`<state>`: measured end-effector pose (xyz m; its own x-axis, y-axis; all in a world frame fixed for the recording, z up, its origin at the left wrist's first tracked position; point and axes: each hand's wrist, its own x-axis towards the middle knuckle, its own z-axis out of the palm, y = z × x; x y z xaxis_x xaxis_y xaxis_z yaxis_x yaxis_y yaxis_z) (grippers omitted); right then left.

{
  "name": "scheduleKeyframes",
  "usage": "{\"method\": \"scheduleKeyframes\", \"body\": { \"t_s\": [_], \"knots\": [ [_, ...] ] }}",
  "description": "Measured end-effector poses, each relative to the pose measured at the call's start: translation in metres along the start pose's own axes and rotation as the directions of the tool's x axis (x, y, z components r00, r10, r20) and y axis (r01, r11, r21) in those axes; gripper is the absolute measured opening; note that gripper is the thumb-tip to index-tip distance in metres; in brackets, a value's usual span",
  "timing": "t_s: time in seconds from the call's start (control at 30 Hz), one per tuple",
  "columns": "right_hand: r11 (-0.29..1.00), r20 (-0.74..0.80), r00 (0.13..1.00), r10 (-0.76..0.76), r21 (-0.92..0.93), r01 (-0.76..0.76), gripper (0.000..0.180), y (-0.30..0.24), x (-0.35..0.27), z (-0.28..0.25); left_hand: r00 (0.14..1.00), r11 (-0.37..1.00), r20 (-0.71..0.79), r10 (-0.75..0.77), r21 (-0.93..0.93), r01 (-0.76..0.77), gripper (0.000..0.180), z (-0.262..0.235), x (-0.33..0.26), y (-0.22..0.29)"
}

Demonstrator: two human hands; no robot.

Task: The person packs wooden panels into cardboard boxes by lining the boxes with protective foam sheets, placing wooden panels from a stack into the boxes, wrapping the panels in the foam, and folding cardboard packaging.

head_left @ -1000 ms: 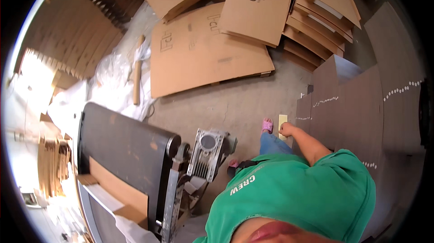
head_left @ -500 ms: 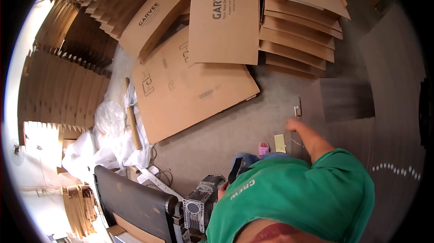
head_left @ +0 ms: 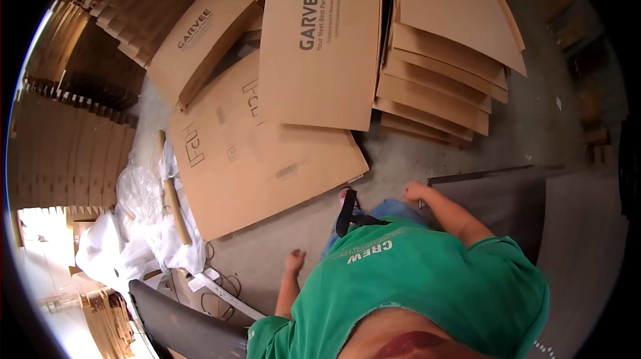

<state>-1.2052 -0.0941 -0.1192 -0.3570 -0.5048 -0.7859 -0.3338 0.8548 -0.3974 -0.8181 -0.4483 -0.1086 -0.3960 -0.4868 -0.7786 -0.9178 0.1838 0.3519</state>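
Note:
My left hand [head_left: 294, 261] hangs over the grey floor, left of my green shirt, its fingers loosely apart and holding nothing that I can see. My right hand [head_left: 414, 192] is curled into a fist with nothing visible in it. It is nearest the corner of a dark flat-topped surface [head_left: 484, 202], where a small metal part shows just below the fist. Whether the hand touches that surface, I cannot tell. Ahead of both hands a large flat cardboard sheet [head_left: 260, 148] lies on the floor, with a tall flattened carton [head_left: 319, 85] overlapping it.
A fanned stack of flattened cartons [head_left: 441, 88] stands ahead right; another carton [head_left: 200, 32] leans ahead left. Upright cardboard bundles [head_left: 60, 145] line the left side. Clear plastic wrap [head_left: 143, 205], a cardboard tube [head_left: 175, 212], cables [head_left: 227, 289] and a black conveyor belt [head_left: 187, 319] are at left.
My view has shifted forward toward the cartons. My left hand has come out from beside the conveyor motor, which has left view. The right hand has drawn in closer to my body.

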Motion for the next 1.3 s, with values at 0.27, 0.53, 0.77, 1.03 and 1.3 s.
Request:
{"method": "scheduleKeyframes", "body": {
  "t_s": [0.27,0.53,0.77,1.03,1.3],
  "knots": [
    [0.616,-0.204,0.965,0.165,0.785,0.061,0.021,-0.088,0.070,-0.242,0.942,0.817,-0.299,0.151,-0.498,-0.289,0.041,-0.076,0.050,0.201],
    [0.927,-0.755,0.609,0.242,0.366,0.085,0.019,0.001,0.336,-0.415,0.961,0.907,-0.122,-0.249,-0.378,0.187,0.046,0.035,0.003,0.120],
    [0.799,-0.526,0.621,0.581,0.515,-0.312,0.061,-0.016,0.441,-0.483,0.862,0.801,0.086,-0.500,-0.332,0.498,0.047,0.047,-0.126,0.297],
    [0.771,-0.453,0.635,0.626,0.480,-0.417,0.051,0.062,0.517,-0.488,0.874,0.765,-0.005,-0.486,-0.486,0.422,0.048,0.027,-0.066,0.387],
    [0.545,-0.022,0.859,0.511,0.781,-0.305,0.036,0.054,0.472,-0.517,0.902,0.778,-0.107,-0.418,-0.555,0.295,0.044,0.003,-0.018,0.440]
  ]
}}
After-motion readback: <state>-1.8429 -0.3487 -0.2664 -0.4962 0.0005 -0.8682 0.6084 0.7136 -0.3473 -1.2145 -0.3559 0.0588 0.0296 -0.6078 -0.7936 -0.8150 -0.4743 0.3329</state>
